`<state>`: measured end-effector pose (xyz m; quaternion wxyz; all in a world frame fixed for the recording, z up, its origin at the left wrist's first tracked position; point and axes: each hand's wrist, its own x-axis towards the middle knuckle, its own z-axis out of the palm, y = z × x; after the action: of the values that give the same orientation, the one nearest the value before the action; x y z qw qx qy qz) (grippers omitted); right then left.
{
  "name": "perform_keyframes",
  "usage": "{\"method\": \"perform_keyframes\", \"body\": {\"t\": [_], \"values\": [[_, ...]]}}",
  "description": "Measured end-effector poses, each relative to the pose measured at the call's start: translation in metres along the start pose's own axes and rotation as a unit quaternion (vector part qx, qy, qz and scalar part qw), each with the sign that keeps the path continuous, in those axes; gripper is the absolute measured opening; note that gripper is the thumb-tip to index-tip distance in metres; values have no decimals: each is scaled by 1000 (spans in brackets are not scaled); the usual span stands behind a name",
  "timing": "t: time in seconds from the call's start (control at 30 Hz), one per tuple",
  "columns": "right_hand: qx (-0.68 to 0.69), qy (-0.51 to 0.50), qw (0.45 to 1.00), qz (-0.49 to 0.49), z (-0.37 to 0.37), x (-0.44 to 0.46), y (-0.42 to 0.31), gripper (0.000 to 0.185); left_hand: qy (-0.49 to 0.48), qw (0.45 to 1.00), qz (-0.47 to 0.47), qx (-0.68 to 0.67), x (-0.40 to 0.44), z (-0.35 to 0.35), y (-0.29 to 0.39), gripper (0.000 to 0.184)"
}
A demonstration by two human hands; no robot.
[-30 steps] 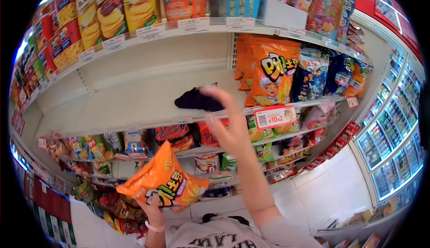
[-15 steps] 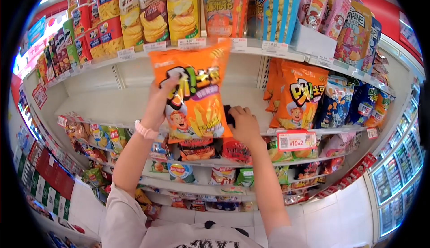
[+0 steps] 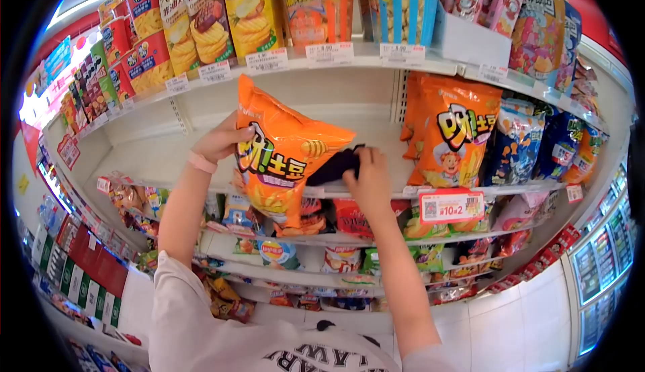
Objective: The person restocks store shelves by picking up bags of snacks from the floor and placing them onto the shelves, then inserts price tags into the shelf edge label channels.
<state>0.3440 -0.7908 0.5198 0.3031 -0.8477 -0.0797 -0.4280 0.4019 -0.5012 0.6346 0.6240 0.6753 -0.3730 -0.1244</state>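
Note:
My left hand [image 3: 225, 140] is closed on the upper left side of an orange chip bag [image 3: 279, 164], with a pink band on that wrist. The bag is tilted, in front of the shelf, with its printed front facing me. Fingers of my right hand [image 3: 368, 178] are closed on a dark cloth [image 3: 334, 168], which lies at the shelf board behind the bag. Part of the cloth is hidden by the bag. To the right of my right hand stand more orange chip bags [image 3: 457, 133] of the same print.
Above is a shelf edge with price tags [image 3: 329, 53], boxed snacks [image 3: 250, 16] and a blue-striped popcorn tub [image 3: 401, 9]. Blue snack bags [image 3: 516, 147] stand at the right. A red-framed price sign [image 3: 451, 205] hangs on the shelf front. Lower shelves hold several snack bags.
The orange bag has tipped over and moved slightly left and down with my left hand. More of the dark cloth now shows at my right hand. The view has shifted slightly.

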Motion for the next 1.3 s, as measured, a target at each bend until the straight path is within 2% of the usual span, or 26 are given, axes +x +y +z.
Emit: {"method": "perform_keyframes", "body": {"t": [0.1, 0.17, 0.27, 0.33, 0.37, 0.4, 0.43, 0.5, 0.57, 0.63, 0.7, 0.77, 0.87, 0.97, 1.03, 1.07, 1.1, 1.17, 1.23, 1.27, 1.3], "values": [[25, 87, 996, 9, 6, 5, 8, 38, 31, 997, -70, 9, -23, 1, 5, 70], [56, 156, 986, -12, 4, 7, 8, 38, 117, 988, -101, -7, -32, -11, 3, 56], [179, 246, 951, 51, -6, -1, 1, 40, 201, 966, -107, -123, -12, -35, -4, 40], [268, 293, 911, 112, -18, -13, -13, 40, 219, 958, -127, -137, 8, -34, 2, 43], [307, 317, 885, 147, -26, -21, -24, 40, 236, 954, -128, -137, 23, -37, -9, 44], [340, 337, 862, 166, -31, -32, -28, 39, 248, 952, -84, -157, 40, -25, -16, 41], [303, 356, 871, 153, -32, -44, -24, 31, 257, 949, -41, -177, 59, -14, -23, 40], [364, 359, 841, 178, -39, -66, -25, 29, 268, 952, 57, -134, 105, -17, -60, 38], [383, 355, 834, 177, -47, -84, -29, 29, 275, 950, 96, -112, 142, 14, -62, 43], [313, 337, 875, 153, -55, -98, -30, 34, 261, 946, 162, -100, 184, 31, -79, 44], [323, 336, 870, 159, -62, -107, -32, 31, 223, 951, 166, -138, 221, 45, -96, 40], [251, 330, 898, 151, -74, -110, -34, 30, 221, 944, 174, -171, 244, 74, -101, 34], [253, 329, 895, 162, -82, -117, -30, 32, 243, 947, 174, -114, 282, 76, -126, 26], [237, 325, 899, 172, -88, -118, -26, 35, 308, 926, 199, -90, 288, 78, -128, 20], [225, 321, 903, 177, -87, -118, -25, 35, 348, 920, 160, 78, 282, 76, -117, 19], [215, 314, 907, 179, -86, -116, -26, 36, 366, 907, 135, 161, 276, 74, -114, 18], [205, 304, 913, 181, -86, -114, -28, 37, 429, 834, 201, 283, 272, 72, -115, 19], [205, 290, 914, 194, -82, -109, -31, 40, 516, 618, 302, 510, 260, 66, -118, 21], [227, 276, 908, 220, -73, -108, -33, 44, 326, 725, 294, 530, 194, 91, -60, 16], [219, 270, 909, 233, -64, -109, -25, 48, 193, 644, 335, 660, 167, 95, -43, 14], [196, 259, 915, 238, -61, -106, -26, 48, 44, 540, 356, 761, 144, 94, -37, 13]]}}
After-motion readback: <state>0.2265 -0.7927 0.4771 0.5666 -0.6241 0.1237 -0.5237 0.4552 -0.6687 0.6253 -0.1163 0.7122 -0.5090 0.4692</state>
